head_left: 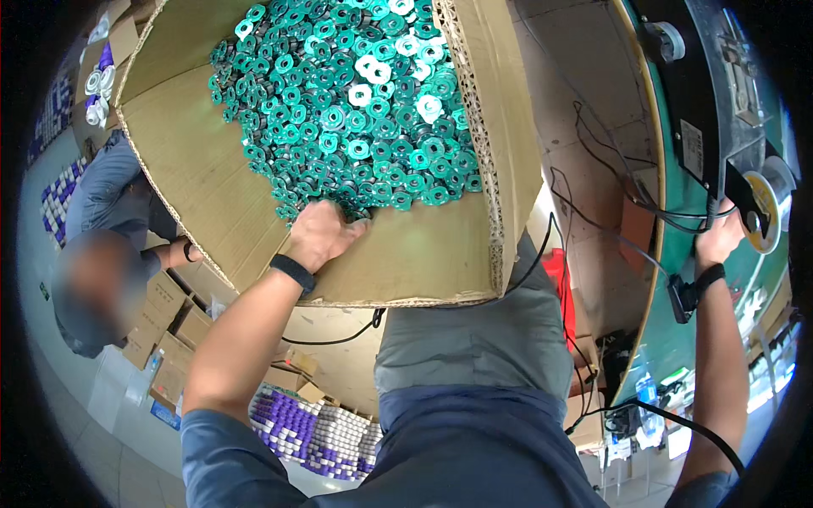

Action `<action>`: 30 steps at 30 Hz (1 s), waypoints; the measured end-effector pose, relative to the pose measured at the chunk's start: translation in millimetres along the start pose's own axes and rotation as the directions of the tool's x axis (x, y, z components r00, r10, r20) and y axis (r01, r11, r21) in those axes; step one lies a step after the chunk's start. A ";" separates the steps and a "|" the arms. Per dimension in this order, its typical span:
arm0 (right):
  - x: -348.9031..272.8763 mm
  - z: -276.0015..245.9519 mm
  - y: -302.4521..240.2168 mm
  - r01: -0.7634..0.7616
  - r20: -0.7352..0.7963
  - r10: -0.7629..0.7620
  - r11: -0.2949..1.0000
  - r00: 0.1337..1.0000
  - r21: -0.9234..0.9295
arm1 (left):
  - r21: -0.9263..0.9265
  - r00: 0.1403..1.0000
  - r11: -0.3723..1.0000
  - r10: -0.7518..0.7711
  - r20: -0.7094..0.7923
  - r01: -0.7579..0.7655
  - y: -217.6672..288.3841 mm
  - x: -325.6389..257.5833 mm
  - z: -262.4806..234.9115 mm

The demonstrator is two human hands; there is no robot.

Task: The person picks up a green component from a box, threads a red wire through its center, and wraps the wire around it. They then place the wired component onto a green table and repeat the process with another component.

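Green tabletop (665, 351) spans three o'clock, right hand (718, 237) beside a spool (769, 212); towards eleven, left hand (322, 237) meets green rings (356, 118) in a carton (423, 258) (neither grip can be told).

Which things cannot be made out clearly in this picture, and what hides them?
Head view:
Left hand: fingertips hidden by the hand itself, so any grip is unclear.
Right hand: fingertips hidden, apparently by the hand itself.
Green ring-shaped pieces: lower layers covered by upper ones.
Cardboard box: far end cut off by the upper edge.
Co-worker's hand: fingers hidden behind the box.
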State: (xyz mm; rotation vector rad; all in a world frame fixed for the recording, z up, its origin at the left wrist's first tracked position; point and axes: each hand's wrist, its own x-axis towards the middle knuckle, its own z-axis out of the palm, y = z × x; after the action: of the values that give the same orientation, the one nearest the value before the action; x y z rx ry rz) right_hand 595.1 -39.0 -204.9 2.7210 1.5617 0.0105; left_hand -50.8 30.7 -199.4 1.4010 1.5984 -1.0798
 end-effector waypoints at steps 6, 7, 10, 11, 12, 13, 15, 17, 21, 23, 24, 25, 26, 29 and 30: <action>2.2 -3.5 -2.2 0.001 -0.005 -0.001 1.000 1.000 -0.022 | 0.012 0.999 1.000 -0.005 -0.046 0.006 4.6 5.2 6.4; 2.6 -3.8 -2.5 -0.005 0.013 0.005 1.000 1.000 -0.017 | 0.022 0.997 1.000 0.013 -0.070 -0.012 3.6 7.1 7.0; 3.6 -4.0 -4.0 -0.018 0.039 0.018 1.000 0.999 -0.012 | 0.008 0.994 0.998 0.059 -0.089 -0.059 -13.8 6.8 0.8; 1.8 -4.2 -3.5 -0.024 0.049 0.025 1.000 0.998 -0.011 | 0.032 0.984 0.996 0.085 -0.154 -0.081 -23.6 3.4 -3.4; 1.1 -4.6 -2.3 -0.029 0.054 0.029 1.000 0.998 -0.011 | -0.005 0.988 1.000 0.015 -0.153 -0.016 -31.5 0.7 -8.2; 2.6 -5.9 -2.4 -0.021 0.048 0.022 1.000 0.999 -0.015 | 0.004 0.989 1.000 -0.020 -0.144 0.021 -38.9 -1.5 -12.6; 4.0 -3.7 6.0 0.024 0.021 -0.023 0.999 1.000 -0.042 | 0.016 0.989 0.998 -0.052 -0.135 0.055 -51.9 -2.0 -15.3; 1.4 -1.2 4.0 0.020 0.028 -0.019 0.999 0.999 -0.039 | 0.056 0.986 0.988 -0.135 -0.099 0.141 -62.7 0.7 -9.9; 0.6 0.8 6.0 0.000 0.047 0.001 1.000 0.999 -0.027 | 0.049 0.985 0.989 -0.136 -0.104 0.142 -61.5 11.7 2.8; -0.8 -0.3 5.0 0.004 0.044 -0.003 0.999 0.999 -0.032 | 0.093 0.982 0.988 -0.112 -0.155 0.127 -52.0 13.1 3.1; -1.8 -0.5 4.7 0.009 0.042 -0.007 0.999 0.999 -0.036 | 0.093 0.982 0.988 -0.110 -0.154 0.125 -51.7 14.9 4.4; -1.8 -0.1 6.2 0.008 0.041 -0.007 0.999 0.999 -0.037 | 0.106 0.982 0.989 -0.079 -0.172 0.098 -50.6 15.9 5.2; -2.3 1.4 7.8 -0.001 0.053 0.003 0.999 0.999 -0.044 | 0.119 0.981 0.990 -0.049 -0.188 0.073 -50.0 16.5 5.7; -2.2 2.7 7.4 -0.011 0.061 0.013 0.999 0.998 -0.039 | 0.147 0.975 0.984 -0.067 -0.213 0.100 -42.7 14.9 8.6; -2.4 3.4 6.5 -0.011 0.057 0.013 1.000 0.998 -0.029 | 0.149 0.974 0.984 -0.069 -0.214 0.103 -43.6 12.8 7.4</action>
State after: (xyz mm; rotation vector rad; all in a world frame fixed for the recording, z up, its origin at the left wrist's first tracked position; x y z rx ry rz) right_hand 599.5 -44.4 -208.3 2.6843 1.5185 -0.0439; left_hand -95.6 26.5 -208.6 1.6076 1.7680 -1.1645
